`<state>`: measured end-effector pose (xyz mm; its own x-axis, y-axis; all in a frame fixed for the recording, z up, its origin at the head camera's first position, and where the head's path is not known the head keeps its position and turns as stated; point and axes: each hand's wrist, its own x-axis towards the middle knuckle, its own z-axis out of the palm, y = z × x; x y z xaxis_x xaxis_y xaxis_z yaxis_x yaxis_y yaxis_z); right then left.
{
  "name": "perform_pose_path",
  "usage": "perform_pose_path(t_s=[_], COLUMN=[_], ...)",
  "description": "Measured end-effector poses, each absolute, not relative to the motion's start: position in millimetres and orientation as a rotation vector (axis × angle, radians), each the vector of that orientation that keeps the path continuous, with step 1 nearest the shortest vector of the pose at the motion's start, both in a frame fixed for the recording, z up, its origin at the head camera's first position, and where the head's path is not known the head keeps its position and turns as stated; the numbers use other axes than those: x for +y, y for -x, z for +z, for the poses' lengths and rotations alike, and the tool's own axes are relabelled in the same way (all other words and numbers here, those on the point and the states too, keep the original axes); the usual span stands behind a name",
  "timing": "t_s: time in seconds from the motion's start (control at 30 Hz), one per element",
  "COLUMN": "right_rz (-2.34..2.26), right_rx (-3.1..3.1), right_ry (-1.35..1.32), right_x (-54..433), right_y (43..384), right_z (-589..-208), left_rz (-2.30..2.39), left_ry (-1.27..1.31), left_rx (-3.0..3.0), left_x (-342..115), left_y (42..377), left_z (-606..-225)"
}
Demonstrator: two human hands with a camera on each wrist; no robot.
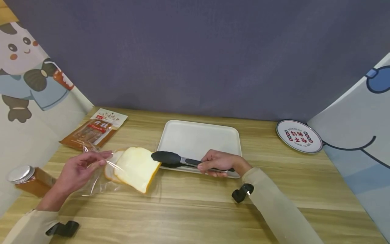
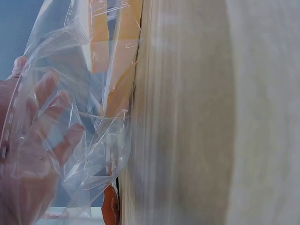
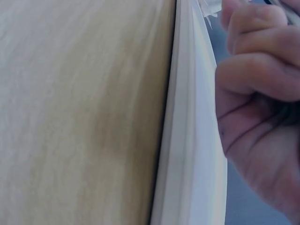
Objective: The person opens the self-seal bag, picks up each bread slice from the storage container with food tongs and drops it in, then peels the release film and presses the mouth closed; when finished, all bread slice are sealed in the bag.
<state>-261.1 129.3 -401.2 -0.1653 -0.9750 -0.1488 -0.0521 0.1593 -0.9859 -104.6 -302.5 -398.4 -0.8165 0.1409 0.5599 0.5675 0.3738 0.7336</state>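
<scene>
Slice [image 1: 137, 171] at the bag's [image 1: 92, 183] mouth, tongs [image 1: 189, 161] at its edge

Slice lies between the hands, low on the left side of the counter [image 1: 189, 211]. Left hand [image 1: 80, 170] is the nearer, fingertips just beside the bread; right hand [image 1: 220, 162] is well apart, reaching it by the tongs. Tongs run nearly left to right, tips leftward over the slice's right corner. Whether the tips pinch it or only touch: cannot tell. The tray [image 1: 201, 137] lies right of the bread, its near edge passing under tongs and right hand; long side left to right.

Hands: apart from each other. Left pinches the bag's film between thumb and fingers; right is curled round the tongs' handle.

Materials. Slice: squarish, pale, smooth crumb, thin yellow-orange crust. Second slice [image 1: 109, 172] behind it, under film. Bag clear, thin, crumpled, glossy along the creases. Tongs: dark, rounded tips, metal and black at the handle. Tray white, shallow, rounded corners. Counter with streaky wood grain.

Farther out: brown pouch [image 1: 94, 130] beyond the left hand, metal-lidded jar [image 1: 33, 182] by the left wrist, round dark-rimmed plate [image 1: 298, 136] far right.
</scene>
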Motion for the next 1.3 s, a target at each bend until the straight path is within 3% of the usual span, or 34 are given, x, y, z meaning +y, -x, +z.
perform_pose_path(t_s=[0.67, 1.3], right_rz=[-1.015, -0.907], right_rx=[1.868, 2.58], right_ry=[1.017, 1.077], right_x=[124.7, 171.5], right_y=[243.9, 237.9], right_z=[-390.4, -389.1], left_rz=[-1.352, -1.27], left_ry=[0.636, 0.562], left_rx=[-2.239, -2.288], left_x=[-302.3, -303.4], left_y=[105.9, 101.8], left_z=[-398.9, -398.2])
